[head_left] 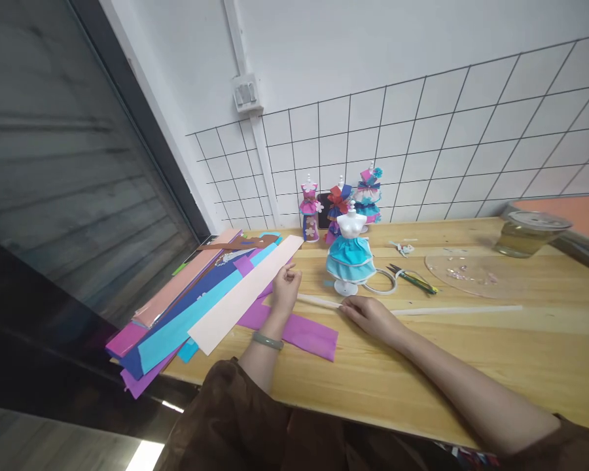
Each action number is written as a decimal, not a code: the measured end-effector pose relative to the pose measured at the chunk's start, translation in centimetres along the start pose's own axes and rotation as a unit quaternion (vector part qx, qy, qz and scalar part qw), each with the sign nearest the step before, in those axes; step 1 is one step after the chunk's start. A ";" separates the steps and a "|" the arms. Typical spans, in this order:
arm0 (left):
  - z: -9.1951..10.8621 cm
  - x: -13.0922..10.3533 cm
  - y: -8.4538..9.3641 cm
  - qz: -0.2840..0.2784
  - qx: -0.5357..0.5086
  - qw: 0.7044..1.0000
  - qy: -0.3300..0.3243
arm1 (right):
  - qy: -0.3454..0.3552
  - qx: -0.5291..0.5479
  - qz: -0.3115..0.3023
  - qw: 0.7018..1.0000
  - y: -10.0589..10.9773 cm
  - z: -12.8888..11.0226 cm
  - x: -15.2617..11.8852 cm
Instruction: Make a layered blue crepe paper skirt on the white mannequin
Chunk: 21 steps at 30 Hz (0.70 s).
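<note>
My right hand point(368, 315) is closed, thumb and fingers pinching a narrow white strip point(319, 301) that lies along the table. The strip continues to the right past the hand. Curled in a loose pinch, my left hand point(286, 288) is beside the pale pink paper strip point(255, 288); what its fingers hold, if anything, is hidden. The white strip's left end runs up to this hand. A purple crepe paper piece point(314, 337) lies flat beneath the left forearm. Just behind the hands stands a small white mannequin point(352, 224) in a tiered blue skirt point(351, 258).
Stacked coloured paper strips point(177, 288) overhang the table's left front edge. Right of the mannequin are a tape roll point(395, 282), scissors point(415, 280) and a clear round tray point(471, 273) with pink bits. Dressed mannequins point(310, 206) stand by the wall; a lidded container point(525, 239) sits far right.
</note>
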<state>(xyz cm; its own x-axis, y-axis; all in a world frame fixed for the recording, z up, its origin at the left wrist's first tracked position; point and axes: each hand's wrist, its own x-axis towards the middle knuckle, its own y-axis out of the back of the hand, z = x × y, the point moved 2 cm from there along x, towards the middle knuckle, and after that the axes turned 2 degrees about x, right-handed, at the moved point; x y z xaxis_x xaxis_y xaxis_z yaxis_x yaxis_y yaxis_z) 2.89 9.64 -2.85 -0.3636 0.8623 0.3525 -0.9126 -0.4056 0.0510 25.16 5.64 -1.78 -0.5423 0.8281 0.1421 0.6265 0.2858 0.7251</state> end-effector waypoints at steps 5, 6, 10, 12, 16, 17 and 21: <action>-0.5 -0.1 -0.1 -0.017 0.002 1.000 0.002 | 0.000 0.004 -0.006 1.000 0.0 -0.1 0.0; -0.5 -0.1 -0.1 -0.021 0.002 1.000 0.004 | 0.000 0.003 -0.008 1.000 0.0 0.0 0.0; -0.4 -0.2 -0.1 -0.032 0.004 0.999 0.010 | 0.006 -0.001 -0.010 1.000 0.1 0.0 0.0; -0.3 -0.3 -0.1 -0.035 0.008 0.999 0.012 | 0.005 -0.002 -0.009 1.000 0.1 -0.1 0.0; -0.1 -0.1 0.2 -0.027 0.024 0.999 0.011 | 0.001 -0.002 -0.019 1.000 0.2 -0.4 -0.1; -0.1 0.0 0.3 -0.022 0.032 0.999 0.010 | 0.002 -0.001 -0.021 1.000 0.3 -0.5 -0.1; -0.4 0.8 1.4 0.008 0.088 0.996 0.013 | 0.011 -0.009 -0.024 1.000 0.3 -0.9 -0.3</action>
<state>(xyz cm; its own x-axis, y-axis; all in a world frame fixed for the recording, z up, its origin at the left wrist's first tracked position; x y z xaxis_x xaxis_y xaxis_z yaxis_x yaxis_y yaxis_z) 1.29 9.88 -2.89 -0.3849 0.8619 0.3300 -0.8605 -0.4645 0.2093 24.99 5.07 -1.05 -0.5835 0.8030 0.1215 0.5895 0.3158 0.7435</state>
